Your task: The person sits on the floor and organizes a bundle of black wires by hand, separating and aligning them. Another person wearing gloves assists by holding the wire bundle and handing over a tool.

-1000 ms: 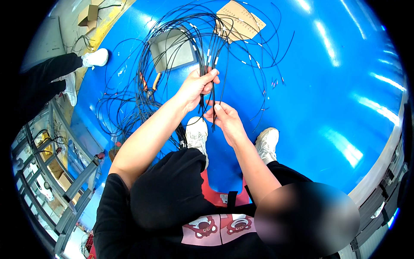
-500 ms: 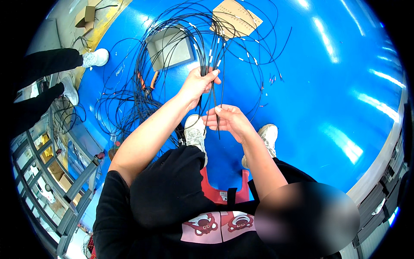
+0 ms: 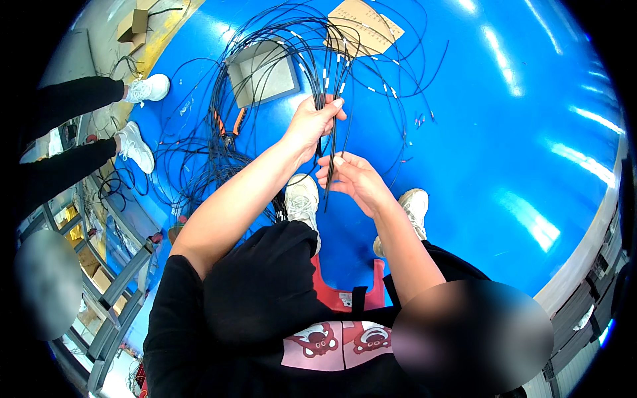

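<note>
My left hand (image 3: 310,127) is closed around a bundle of thin black cables (image 3: 332,136), which arch away from it over the blue floor. White sleeves or labels (image 3: 325,74) sit on the cables just beyond this hand. Below and to the right, my right hand (image 3: 359,180) has its thumb and fingers on the hanging ends of several cables from the bundle. These ends lie close together and point down toward my shoes. The exact contact of the right fingertips is partly hidden by the cables.
A grey open box (image 3: 271,95) and a brown cardboard sheet (image 3: 371,34) lie under the cable loops. Orange-handled pliers (image 3: 239,122) rest beside a cable tangle (image 3: 211,169). Another person's white shoe (image 3: 138,150) is at left, near a metal rack (image 3: 126,272). Red plastic (image 3: 332,295) shows beneath me.
The cable strands between my hands, spread apart before, are now drawn together. My left hand has shifted slightly up and right. At left, the other person's nearer foot has moved toward the cables.
</note>
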### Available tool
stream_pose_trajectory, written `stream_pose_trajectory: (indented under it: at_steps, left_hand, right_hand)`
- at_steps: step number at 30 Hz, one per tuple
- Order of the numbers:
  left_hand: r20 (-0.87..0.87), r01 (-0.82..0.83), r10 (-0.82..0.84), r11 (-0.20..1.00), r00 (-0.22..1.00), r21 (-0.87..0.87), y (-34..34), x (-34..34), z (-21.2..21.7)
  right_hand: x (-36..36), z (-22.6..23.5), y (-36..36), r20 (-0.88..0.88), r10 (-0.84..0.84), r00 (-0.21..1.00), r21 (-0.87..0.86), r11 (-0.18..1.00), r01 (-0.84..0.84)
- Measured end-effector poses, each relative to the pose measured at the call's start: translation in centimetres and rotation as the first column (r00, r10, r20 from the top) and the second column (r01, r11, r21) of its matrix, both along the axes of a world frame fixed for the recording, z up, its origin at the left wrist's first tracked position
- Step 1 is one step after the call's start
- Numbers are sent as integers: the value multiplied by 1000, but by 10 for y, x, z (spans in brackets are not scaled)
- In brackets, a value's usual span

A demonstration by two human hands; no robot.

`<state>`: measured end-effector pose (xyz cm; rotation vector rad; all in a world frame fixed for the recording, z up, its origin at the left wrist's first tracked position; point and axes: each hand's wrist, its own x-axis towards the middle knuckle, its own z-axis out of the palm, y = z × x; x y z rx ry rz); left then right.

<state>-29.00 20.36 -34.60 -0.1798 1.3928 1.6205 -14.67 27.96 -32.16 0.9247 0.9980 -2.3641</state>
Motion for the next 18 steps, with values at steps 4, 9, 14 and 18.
stream_pose_trajectory:
  at_steps: [4,9,14,18]
  left_hand:
    - [25,9,-9,1000,1000,-7,0,-1,-2]
    - [150,25,-28,999,988,24,11,9,10]
    - [95,9,-8,1000,995,-15,10,15,-9]
    - [60,0,3,999,998,-46,17,19,-5]
  right_hand:
    - [1,-5,-4,47,8,999,220,975,-18]
    - [7,-32,-29,-40,-158,987,536,830,154]
    - [5,-11,-34,105,-246,963,76,968,239]
    - [10,-4,-26,160,-340,927,-166,916,365]
